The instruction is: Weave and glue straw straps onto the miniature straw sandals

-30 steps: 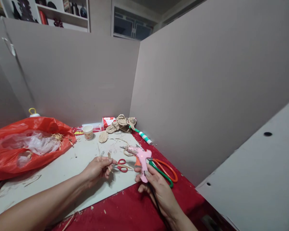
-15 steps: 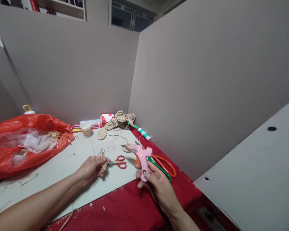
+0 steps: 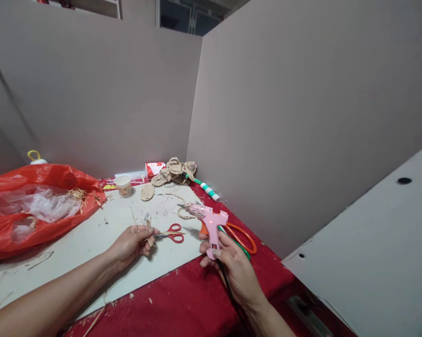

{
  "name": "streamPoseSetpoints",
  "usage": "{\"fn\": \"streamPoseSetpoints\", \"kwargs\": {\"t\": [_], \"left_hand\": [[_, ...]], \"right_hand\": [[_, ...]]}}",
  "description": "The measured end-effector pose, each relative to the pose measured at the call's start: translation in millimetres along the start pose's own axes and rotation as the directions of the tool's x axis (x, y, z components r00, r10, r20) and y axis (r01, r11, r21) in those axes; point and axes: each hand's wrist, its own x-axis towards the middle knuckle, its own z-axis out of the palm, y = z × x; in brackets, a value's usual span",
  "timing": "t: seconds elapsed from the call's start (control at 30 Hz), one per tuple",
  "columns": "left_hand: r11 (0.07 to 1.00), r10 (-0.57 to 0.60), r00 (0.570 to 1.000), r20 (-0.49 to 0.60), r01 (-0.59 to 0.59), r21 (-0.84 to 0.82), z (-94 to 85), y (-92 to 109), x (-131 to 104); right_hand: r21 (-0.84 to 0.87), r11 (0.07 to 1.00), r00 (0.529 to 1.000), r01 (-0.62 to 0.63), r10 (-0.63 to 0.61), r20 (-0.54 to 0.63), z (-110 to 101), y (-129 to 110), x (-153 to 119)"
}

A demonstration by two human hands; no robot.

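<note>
My left hand [image 3: 132, 243] pinches a pale straw strip [image 3: 149, 239] above the white board [image 3: 109, 271]. Red-handled scissors [image 3: 176, 233] lie on the board just right of those fingers. In my right hand [image 3: 237, 271] is a pink glue gun [image 3: 213, 224], held by its grip with the nozzle pointing left; a black cord hangs from its base. Behind the gun lie orange-handled and green-handled tools [image 3: 246, 238], partly covered. A loop of braided straw cord [image 3: 185, 214] shows on the board near the nozzle.
A red plastic bag [image 3: 49, 175] with straw fills the left side. Toward the back stand a paper cup [image 3: 123, 186], a red and white box [image 3: 153, 169] and woven straw pieces [image 3: 174, 167]. A green and white striped stick [image 3: 210, 192] lies by the right partition.
My right hand has raised the glue gun slightly and shifted it to the right. The view has tilted a little downward. My left hand still pinches the straw.
</note>
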Motion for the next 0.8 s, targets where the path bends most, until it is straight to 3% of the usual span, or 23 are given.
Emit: {"fn": "streamPoseSetpoints", "kwargs": {"t": [0.4, 0.5, 0.57, 0.63, 0.7, 0.73, 0.8], "left_hand": [[1.0, -0.013, 1.0, -0.003, 0.013, 0.002, 0.7, 1.9, -0.2], [1.0, -0.002, 1.0, -0.015, 0.002, -0.008, 0.6, 1.5, -0.4], [1.0, 0.023, 0.999, -0.039, -0.024, -0.018, -0.2, 0.9, 0.4], [0.997, 0.066, 0.995, -0.076, -0.069, -0.029, -2.0, 0.8, 1.9], [0.991, 0.125, 0.984, -0.124, -0.13, -0.034, -4.9, 1.7, 4.0], [0.986, 0.157, 0.976, -0.153, -0.164, -0.033, -6.8, 2.5, 5.2], [0.972, 0.222, 0.951, -0.215, -0.232, -0.022, -11.4, 4.7, 7.9]], "right_hand": [[0.057, 0.998, 0.999, 0.041, -0.04, -0.017, -4.8, -0.8, -0.2], [-0.058, 0.993, 0.992, 0.107, -0.111, -0.06, -16.6, -7.7, 3.0], [-0.258, 0.951, 0.97, 0.171, -0.208, -0.125, -32.6, -13.3, 10.2], [-0.583, 0.79, 0.931, 0.189, -0.333, -0.15, -53.2, -17.9, 21.3], [-0.879, 0.454, 0.902, 0.148, -0.426, -0.068, -74.6, -20.4, 35.0], [-0.925, 0.351, 0.897, 0.142, -0.441, -0.03, -84.2, -20.7, 42.0], [-0.962, 0.234, 0.901, 0.142, -0.432, 0.028, -99.9, -19.4, 54.7]]}}
